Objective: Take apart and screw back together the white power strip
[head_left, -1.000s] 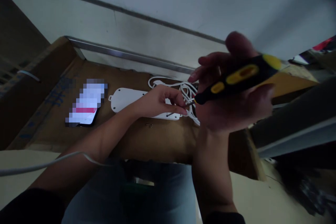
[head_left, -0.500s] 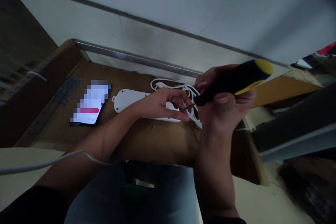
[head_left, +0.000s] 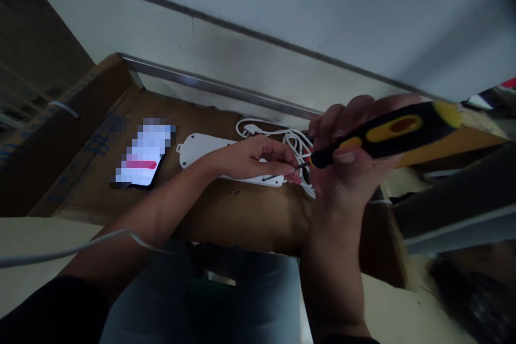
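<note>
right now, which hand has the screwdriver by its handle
The right hand: it holds the screwdriver by its black-and-yellow handle. The left hand has its fingertips at the thin shaft.

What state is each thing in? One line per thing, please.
Screwdriver: tilted
Right hand: holding its handle
Left hand: pinching its shaft
White strip: lying flat
White cable: loosely looped
Plug: unplugged
Small metal pieces: loose on cardboard
Phone: screen lit

Probably a makeshift workshop corner, dimly lit: screwdriver, small metal parts, brown cardboard tray.
</note>
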`<move>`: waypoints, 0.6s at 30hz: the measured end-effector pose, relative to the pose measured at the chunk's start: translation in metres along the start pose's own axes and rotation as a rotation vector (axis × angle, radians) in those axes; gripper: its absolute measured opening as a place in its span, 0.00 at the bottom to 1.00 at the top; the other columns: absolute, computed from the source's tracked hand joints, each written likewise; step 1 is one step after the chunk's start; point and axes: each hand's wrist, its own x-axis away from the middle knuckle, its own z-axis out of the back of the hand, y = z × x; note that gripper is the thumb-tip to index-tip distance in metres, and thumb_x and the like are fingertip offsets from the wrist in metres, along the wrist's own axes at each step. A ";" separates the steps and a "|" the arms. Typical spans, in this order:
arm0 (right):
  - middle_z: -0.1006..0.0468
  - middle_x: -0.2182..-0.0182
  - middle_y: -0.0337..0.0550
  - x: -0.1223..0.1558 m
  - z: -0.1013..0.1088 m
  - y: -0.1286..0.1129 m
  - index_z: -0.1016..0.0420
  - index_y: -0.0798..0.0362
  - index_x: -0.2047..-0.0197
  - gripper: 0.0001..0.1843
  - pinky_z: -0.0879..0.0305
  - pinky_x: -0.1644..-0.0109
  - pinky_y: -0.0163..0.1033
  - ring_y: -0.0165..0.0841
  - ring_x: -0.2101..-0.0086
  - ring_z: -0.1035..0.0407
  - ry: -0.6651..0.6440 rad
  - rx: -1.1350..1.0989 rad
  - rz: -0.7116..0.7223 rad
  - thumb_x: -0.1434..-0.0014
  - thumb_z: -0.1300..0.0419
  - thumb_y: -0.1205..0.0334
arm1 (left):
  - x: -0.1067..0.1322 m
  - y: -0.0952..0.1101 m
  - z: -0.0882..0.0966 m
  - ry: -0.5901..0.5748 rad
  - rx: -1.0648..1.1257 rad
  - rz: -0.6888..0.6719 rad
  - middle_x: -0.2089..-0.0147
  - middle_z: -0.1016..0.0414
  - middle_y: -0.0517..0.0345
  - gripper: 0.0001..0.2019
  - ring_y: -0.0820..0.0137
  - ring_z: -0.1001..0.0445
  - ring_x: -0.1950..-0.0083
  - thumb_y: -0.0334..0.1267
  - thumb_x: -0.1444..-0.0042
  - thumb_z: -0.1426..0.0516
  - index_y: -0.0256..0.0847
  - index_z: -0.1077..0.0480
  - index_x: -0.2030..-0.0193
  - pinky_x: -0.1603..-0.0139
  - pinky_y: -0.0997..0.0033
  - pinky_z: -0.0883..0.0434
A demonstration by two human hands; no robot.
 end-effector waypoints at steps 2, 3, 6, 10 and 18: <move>0.37 0.75 0.29 -0.001 -0.004 -0.006 0.26 0.38 0.63 0.28 0.41 0.75 0.37 0.28 0.79 0.44 0.020 0.028 -0.021 0.65 0.18 0.54 | -0.004 -0.007 -0.005 0.058 0.016 -0.017 0.58 0.17 0.53 0.13 0.72 0.22 0.57 0.41 0.44 0.30 0.36 0.24 0.58 0.51 0.71 0.27; 0.37 0.75 0.30 -0.002 -0.006 -0.010 0.24 0.38 0.63 0.25 0.42 0.75 0.37 0.28 0.79 0.44 0.040 0.031 -0.029 0.63 0.18 0.52 | -0.007 -0.011 -0.008 0.127 0.067 -0.040 0.62 0.19 0.56 0.16 0.73 0.23 0.59 0.41 0.47 0.28 0.36 0.26 0.58 0.54 0.72 0.28; 0.35 0.76 0.35 -0.003 -0.011 -0.022 0.18 0.39 0.61 0.23 0.40 0.76 0.39 0.30 0.78 0.41 0.025 0.029 -0.106 0.56 0.26 0.36 | -0.013 -0.022 -0.012 0.211 0.180 -0.091 0.67 0.24 0.61 0.21 0.75 0.25 0.64 0.43 0.53 0.25 0.36 0.30 0.65 0.58 0.72 0.29; 0.24 0.69 0.41 -0.003 -0.008 -0.025 0.13 0.40 0.59 0.21 0.33 0.73 0.41 0.33 0.74 0.33 0.063 -0.005 -0.279 0.50 0.35 0.38 | -0.011 -0.019 -0.006 0.161 0.168 -0.045 0.66 0.20 0.56 0.16 0.74 0.22 0.63 0.42 0.46 0.28 0.36 0.27 0.64 0.56 0.71 0.28; 0.29 0.77 0.27 -0.004 -0.006 -0.007 0.16 0.40 0.67 0.29 0.36 0.77 0.38 0.25 0.81 0.42 0.074 -0.190 -0.173 0.77 0.15 0.57 | 0.000 -0.002 0.001 -0.015 0.169 0.073 0.60 0.15 0.54 0.10 0.72 0.18 0.54 0.38 0.41 0.31 0.37 0.24 0.59 0.45 0.70 0.26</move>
